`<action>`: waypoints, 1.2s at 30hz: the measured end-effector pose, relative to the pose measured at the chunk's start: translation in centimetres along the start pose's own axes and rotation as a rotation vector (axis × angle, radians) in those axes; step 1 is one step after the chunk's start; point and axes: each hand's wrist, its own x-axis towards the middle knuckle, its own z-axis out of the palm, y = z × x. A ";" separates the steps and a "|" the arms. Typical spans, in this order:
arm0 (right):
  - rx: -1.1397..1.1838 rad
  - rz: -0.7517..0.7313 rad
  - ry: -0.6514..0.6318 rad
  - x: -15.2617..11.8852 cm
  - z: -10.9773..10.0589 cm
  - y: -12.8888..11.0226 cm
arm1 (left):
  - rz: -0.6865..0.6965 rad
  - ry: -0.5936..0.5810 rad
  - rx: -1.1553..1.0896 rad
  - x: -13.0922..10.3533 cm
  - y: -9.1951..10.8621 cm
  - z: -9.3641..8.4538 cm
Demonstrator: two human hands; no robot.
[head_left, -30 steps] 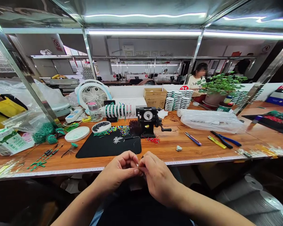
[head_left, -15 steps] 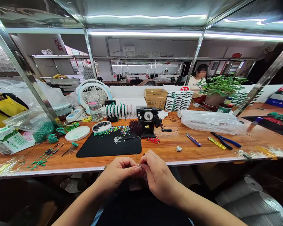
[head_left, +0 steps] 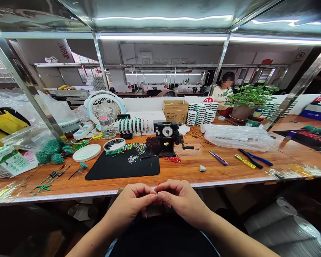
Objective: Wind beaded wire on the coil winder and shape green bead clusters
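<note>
My left hand (head_left: 136,200) and my right hand (head_left: 180,201) meet just off the table's front edge. Thumb and fingers of each are pinched together around a tiny red piece (head_left: 157,189) with thin thread, its details too small to tell. Beyond them lies a black mat (head_left: 125,167), which bears white bits (head_left: 133,159), colourful beads (head_left: 136,147) and a thin dark tool (head_left: 149,156). Behind the mat's right corner stands a black hand-cranked machine (head_left: 167,137), and small red pieces (head_left: 173,159) lie at its base.
Left are a white dish (head_left: 87,152), a carton (head_left: 9,162) and a fan (head_left: 106,107). Right are a blue cutter (head_left: 218,157), pliers (head_left: 253,159) and a plastic-wrapped bundle (head_left: 238,137). White spools (head_left: 200,115) stand behind; a person (head_left: 224,91) sits beyond.
A red piece now shows between my fingertips. My right hand has turned and flattened, its fingers lower and more level with those of my left hand. The view has shifted slightly.
</note>
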 end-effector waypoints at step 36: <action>0.368 0.136 -0.005 0.8 2.3 2.5 | 0.082 0.070 -0.011 -0.2 -2.8 0.2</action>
